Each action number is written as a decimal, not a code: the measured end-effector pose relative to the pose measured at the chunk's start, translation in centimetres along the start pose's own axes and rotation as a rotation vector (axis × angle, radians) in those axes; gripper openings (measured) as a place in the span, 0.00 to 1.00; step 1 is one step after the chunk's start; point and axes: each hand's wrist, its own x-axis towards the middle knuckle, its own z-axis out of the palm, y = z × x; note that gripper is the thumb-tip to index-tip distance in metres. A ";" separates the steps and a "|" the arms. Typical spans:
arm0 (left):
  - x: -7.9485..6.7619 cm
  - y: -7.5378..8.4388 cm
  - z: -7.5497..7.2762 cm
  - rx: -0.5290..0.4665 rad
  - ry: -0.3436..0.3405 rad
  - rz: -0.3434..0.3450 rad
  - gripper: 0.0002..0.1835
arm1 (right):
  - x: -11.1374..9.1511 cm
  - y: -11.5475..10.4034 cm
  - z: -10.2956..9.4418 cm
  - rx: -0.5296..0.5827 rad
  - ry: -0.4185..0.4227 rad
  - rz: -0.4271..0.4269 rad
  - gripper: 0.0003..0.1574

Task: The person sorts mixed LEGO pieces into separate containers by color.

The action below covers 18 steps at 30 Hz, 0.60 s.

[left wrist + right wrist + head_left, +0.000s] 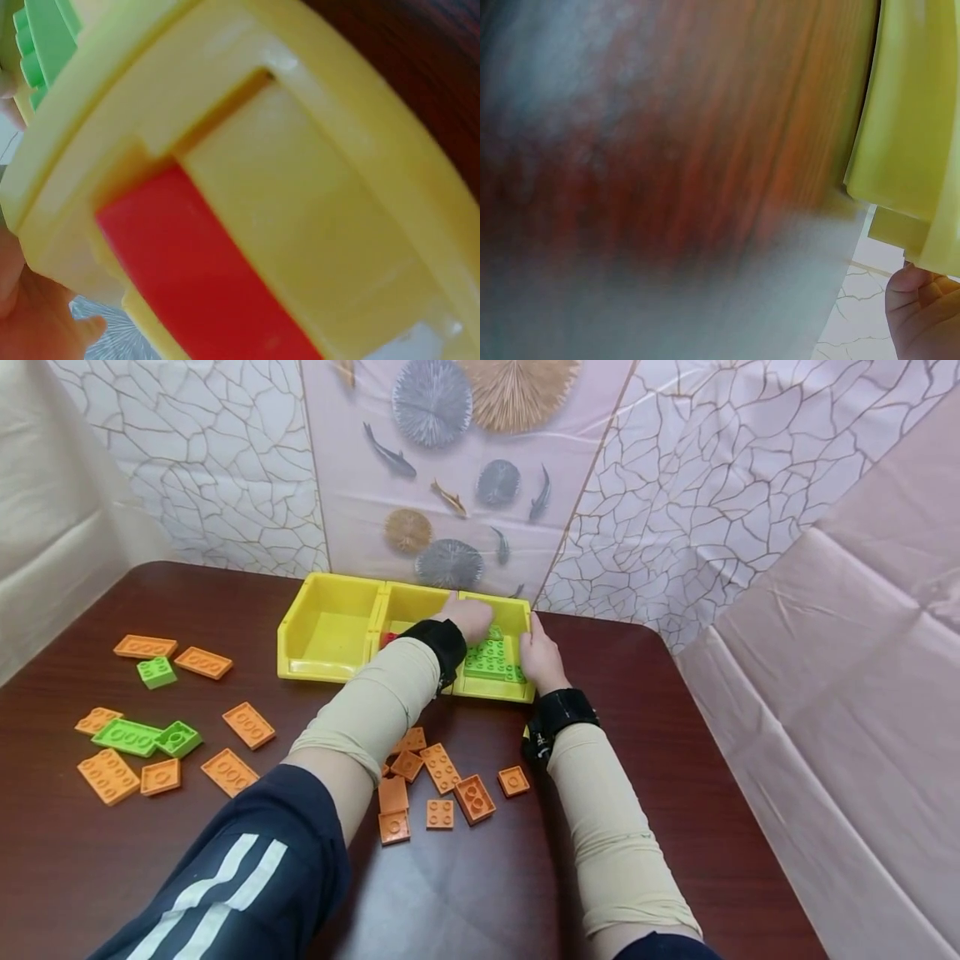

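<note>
Three joined yellow bins (326, 631) stand at the back of the table. Green building bricks (487, 660) lie in the right-hand bin, and a red brick (202, 270) lies in the middle one. My left hand (468, 617) is at the divider between these two, fingers bent over toward the green bricks; its grip is partly hidden. At the outer side of the right-hand bin (907, 127), my right hand (542, 656) holds the wall, thumb up along the rim. The right wrist view shows bent fingers (922, 300) at the bin's edge.
Several orange bricks (442, 768) are scattered below the bins, between my forearms. More orange bricks (108, 775) and a few green bricks (127, 737) lie on the left of the dark wooden table (637, 693). Patterned cloth (210, 468) hangs behind the table.
</note>
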 end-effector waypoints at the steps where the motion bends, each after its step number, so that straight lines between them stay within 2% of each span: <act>1: 0.0 -0.1 0.1 0.000 -0.010 0.001 0.14 | 0.0 0.0 0.0 -0.001 0.002 0.000 0.33; 12: -0.2 -0.4 0.6 0.055 -0.089 0.024 0.27 | 0.1 0.0 0.2 0.007 -0.007 0.018 0.34; 18: -0.4 -0.4 0.8 0.044 -0.070 0.038 0.28 | 0.2 0.1 0.0 0.007 -0.020 0.031 0.34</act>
